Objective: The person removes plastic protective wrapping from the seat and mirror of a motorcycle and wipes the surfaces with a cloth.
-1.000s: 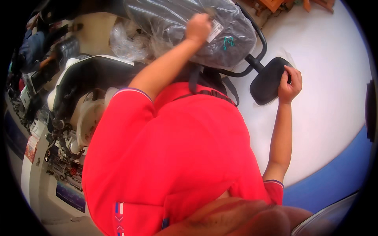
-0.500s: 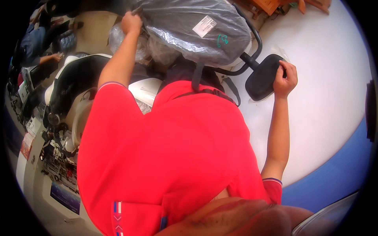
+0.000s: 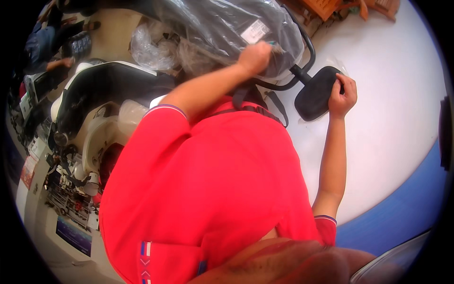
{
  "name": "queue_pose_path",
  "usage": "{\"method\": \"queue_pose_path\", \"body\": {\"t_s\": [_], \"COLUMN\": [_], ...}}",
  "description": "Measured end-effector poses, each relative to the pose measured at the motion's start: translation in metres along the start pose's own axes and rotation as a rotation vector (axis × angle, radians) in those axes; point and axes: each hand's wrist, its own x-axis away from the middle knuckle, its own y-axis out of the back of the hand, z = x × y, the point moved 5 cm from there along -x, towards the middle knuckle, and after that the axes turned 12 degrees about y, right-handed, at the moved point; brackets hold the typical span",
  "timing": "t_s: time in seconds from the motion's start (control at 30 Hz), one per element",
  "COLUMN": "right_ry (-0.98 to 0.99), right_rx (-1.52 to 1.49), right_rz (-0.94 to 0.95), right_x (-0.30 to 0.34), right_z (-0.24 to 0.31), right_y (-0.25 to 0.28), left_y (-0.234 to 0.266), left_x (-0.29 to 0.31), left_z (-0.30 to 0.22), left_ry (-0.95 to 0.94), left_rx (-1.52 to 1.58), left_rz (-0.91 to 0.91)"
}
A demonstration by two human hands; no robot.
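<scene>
A long black seat point(image 3: 222, 28) in wrinkled clear plastic wrap point(image 3: 288, 28) lies ahead of me, with a white label on top. Over its near end is my left hand point(image 3: 256, 57), slightly blurred, its fingers closed on what looks like a gathered bit of the wrap. Beside the seat, a curved black rail point(image 3: 309, 49) carries a black padded backrest point(image 3: 314, 94). My right hand point(image 3: 343, 96) grips the outer edge of that pad, knuckles bent over it. The underside of its grip is hidden.
White and black scooter bodywork point(image 3: 116, 78) stands at the left, crumpled clear plastic point(image 3: 153, 47) beyond it. Another person's hand point(image 3: 66, 62) shows at far left. A wooden chair point(image 3: 321, 7) stands at the back, and a blue strip point(image 3: 397, 203) borders the pale floor point(image 3: 392, 118).
My left hand has moved right and nearer, from the seat's far left part to its near end. The wrap looks more wrinkled. My right hand stays on the backrest.
</scene>
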Motion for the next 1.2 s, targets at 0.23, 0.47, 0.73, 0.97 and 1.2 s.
{"method": "queue_pose_path", "body": {"t_s": [0.23,0.47,0.73,0.97,1.2], "right_ry": [-0.031,-0.010,-0.038,-0.051,-0.027], "right_rx": [-0.020,-0.020,-0.021,0.009,-0.028], "right_rz": [-0.018,0.002,0.021,0.019,0.014], "right_x": [0.002,0.000,0.000,0.000,-0.003], "right_z": [-0.002,-0.002,-0.004,-0.004,-0.002], "right_y": [0.001,0.000,-0.001,0.004,0.000], "left_y": [0.156,0.228,0.096,-0.055,-0.029], "left_x": [-0.104,-0.173,-0.261,-0.156,-0.216], "left_z": [0.183,0.265,0.120,-0.087,-0.029], "left_ry": [0.505,0.883,0.520,-0.128,-0.131], "left_rx": [-0.414,-0.476,-0.340,-0.333,-0.418], "left_rz": [-0.255,-0.302,-0.069,0.532,0.452]}}
